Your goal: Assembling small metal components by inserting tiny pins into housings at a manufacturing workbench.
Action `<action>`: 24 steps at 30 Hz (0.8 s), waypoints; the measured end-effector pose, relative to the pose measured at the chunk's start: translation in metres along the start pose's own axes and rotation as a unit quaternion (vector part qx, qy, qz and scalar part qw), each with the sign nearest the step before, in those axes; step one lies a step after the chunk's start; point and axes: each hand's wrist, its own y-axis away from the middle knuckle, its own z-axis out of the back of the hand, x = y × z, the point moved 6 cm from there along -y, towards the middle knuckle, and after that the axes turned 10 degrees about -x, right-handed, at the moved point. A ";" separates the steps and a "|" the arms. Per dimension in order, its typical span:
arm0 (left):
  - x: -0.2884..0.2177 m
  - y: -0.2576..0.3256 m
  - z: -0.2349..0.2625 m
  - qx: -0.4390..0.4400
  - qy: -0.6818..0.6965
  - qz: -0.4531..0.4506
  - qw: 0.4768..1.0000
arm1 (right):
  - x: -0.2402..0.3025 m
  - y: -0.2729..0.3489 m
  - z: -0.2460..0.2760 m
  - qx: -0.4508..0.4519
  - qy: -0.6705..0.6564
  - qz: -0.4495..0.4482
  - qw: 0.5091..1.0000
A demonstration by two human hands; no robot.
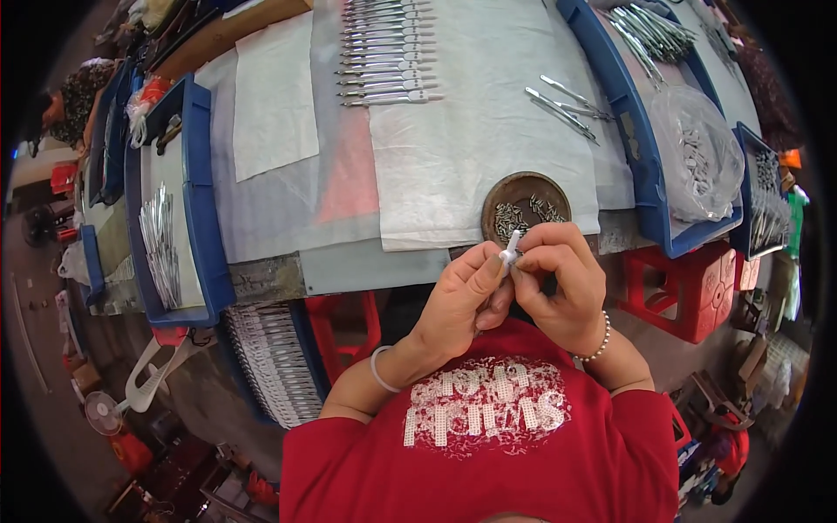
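Close above the table's front edge, my left hand (460, 301) pinches a small white plastic part (512, 245) with a narrow stem pointing up. My right hand (562, 277) has thumb and fingers closed on the same part from the other side. The fingers hide its lower end. Just beyond the hands stands a round brown bowl (551, 185) with many small metal pieces (508, 218) in it. Farther off, a row of metal drawing compasses (392, 63) lies side by side on white sheeting (453, 152). A few loose compasses (565, 112) lie to the right.
A blue tray (207, 166) with thin metal legs (159, 244) stands at the left. At the right, another blue tray (632, 131) holds compasses and a clear plastic bag (697, 157) of small parts. Red stools (689, 288) and a filled crate (272, 357) are below the table.
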 end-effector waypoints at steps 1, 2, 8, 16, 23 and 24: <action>-0.001 0.000 0.000 0.008 -0.019 -0.014 1.000 | -0.003 0.001 -0.001 0.019 -0.018 -0.038 0.999; -0.002 0.000 0.000 0.011 -0.028 -0.022 0.999 | -0.004 0.001 0.000 0.022 -0.037 -0.054 0.998; 0.000 0.001 -0.002 0.037 -0.038 -0.029 0.998 | -0.015 0.008 -0.008 0.038 -0.246 -0.249 0.936; 0.017 0.009 -0.005 0.041 -0.027 0.030 0.998 | -0.019 0.021 -0.007 0.126 -0.285 -0.337 0.889; 0.018 0.011 -0.004 0.052 0.033 0.026 0.998 | -0.028 0.031 -0.015 0.028 -0.229 -0.263 0.937; 0.019 0.013 -0.004 0.034 0.032 0.015 0.999 | -0.024 0.031 -0.017 0.077 -0.285 -0.263 0.919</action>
